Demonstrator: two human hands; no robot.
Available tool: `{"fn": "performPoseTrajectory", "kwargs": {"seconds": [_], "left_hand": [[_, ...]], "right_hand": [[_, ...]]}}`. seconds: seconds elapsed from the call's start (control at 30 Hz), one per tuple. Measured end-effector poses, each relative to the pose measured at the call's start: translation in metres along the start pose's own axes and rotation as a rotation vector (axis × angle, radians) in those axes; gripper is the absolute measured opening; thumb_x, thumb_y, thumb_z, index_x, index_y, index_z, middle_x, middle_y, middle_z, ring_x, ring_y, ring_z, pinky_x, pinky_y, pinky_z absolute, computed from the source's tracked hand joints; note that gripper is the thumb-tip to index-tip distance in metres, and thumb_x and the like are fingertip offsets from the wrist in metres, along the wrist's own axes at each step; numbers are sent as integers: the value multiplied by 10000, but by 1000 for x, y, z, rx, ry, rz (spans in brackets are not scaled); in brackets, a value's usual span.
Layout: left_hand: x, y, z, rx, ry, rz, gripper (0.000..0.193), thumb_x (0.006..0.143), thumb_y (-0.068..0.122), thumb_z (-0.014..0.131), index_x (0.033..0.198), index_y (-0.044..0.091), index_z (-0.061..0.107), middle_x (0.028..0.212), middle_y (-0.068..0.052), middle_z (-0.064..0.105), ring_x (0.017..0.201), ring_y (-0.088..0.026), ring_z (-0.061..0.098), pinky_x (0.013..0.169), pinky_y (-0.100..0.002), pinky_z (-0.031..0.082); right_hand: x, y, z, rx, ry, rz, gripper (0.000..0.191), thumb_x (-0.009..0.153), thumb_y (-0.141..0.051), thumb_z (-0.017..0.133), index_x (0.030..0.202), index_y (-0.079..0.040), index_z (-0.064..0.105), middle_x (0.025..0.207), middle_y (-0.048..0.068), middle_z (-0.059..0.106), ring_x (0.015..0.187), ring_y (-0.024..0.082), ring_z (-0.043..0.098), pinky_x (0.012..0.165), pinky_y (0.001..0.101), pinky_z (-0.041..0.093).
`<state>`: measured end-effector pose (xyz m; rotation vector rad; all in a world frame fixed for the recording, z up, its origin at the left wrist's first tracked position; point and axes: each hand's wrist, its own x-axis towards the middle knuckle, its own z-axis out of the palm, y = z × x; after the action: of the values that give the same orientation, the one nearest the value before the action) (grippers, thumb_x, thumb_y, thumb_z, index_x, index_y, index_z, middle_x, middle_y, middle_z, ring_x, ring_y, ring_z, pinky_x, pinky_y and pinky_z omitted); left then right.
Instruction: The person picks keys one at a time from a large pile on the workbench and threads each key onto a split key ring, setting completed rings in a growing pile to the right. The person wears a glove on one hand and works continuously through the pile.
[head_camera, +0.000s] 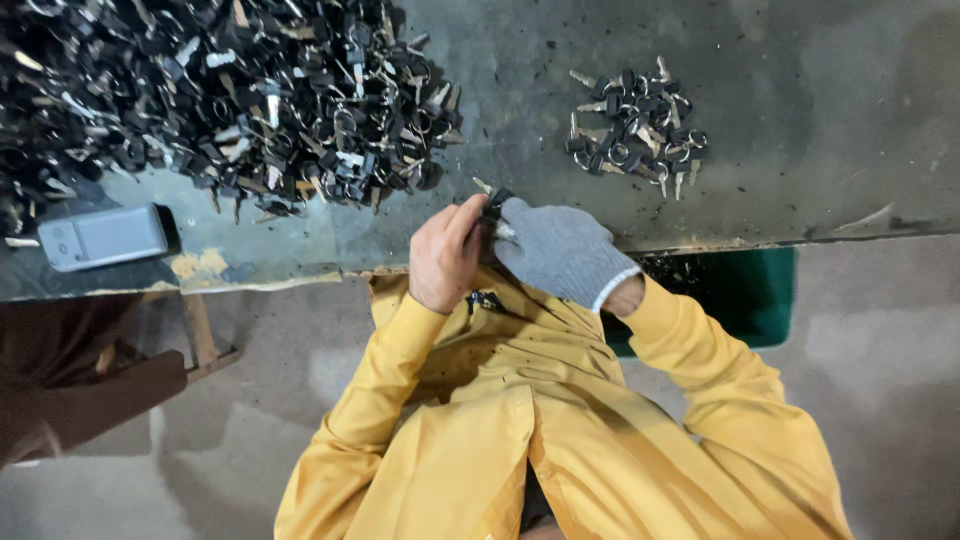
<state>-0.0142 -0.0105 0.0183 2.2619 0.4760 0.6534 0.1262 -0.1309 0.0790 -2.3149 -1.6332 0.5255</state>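
My bare left hand (443, 256) and my right hand (560, 250), in a grey knit glove, meet at the near edge of the worktable (800, 150). Both pinch a black-headed key (493, 207) between their fingertips; its metal tip points toward the big pile. Another small black key piece (485, 298) lies or hangs just below the hands, against my yellow jacket. A large heap of black-headed keys on rings (230, 90) covers the table's far left. A small separate cluster of keys (635, 125) lies to the right of my hands.
A grey rectangular device (100, 237) lies on the table at the left, near the edge. A green bin (745, 290) stands under the table on the right. A brown wooden piece of furniture (90, 395) sits on the concrete floor at the lower left.
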Motion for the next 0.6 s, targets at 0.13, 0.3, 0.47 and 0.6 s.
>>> {"fn": "performPoseTrajectory", "kwargs": {"seconds": [0.13,0.3,0.47,0.6], "left_hand": [[0,2,0,-73,77,31,420,868,-13,697,1277,4,601,964,-156,642,841,-355,638,743,-447,521],[-1,0,1,-24,29,30,355,857,-22,705,1206,20,652,905,-151,623,835,-367,629,741,-454,516],[-2,0,3,-29,55,24,311,866,-21,702,1168,38,658,907,-136,622,842,-353,631,746,-443,520],[-4,2,6,19,37,60,314,875,-22,684,1183,31,661,869,-132,596,811,-334,620,723,-435,516]], "right_hand": [[-10,-3,3,-195,123,-48,221,1004,-325,601,984,-106,584,701,88,635,546,287,669,464,436,501],[-12,-12,9,-395,163,-26,222,976,-334,616,954,-116,578,690,70,620,517,242,667,422,418,491],[-12,-12,6,-464,188,-84,226,944,-355,626,925,-136,574,682,48,608,503,227,661,410,415,486],[-9,-18,3,-310,128,30,243,963,-337,609,979,-96,583,711,113,670,571,297,694,463,456,518]]}}
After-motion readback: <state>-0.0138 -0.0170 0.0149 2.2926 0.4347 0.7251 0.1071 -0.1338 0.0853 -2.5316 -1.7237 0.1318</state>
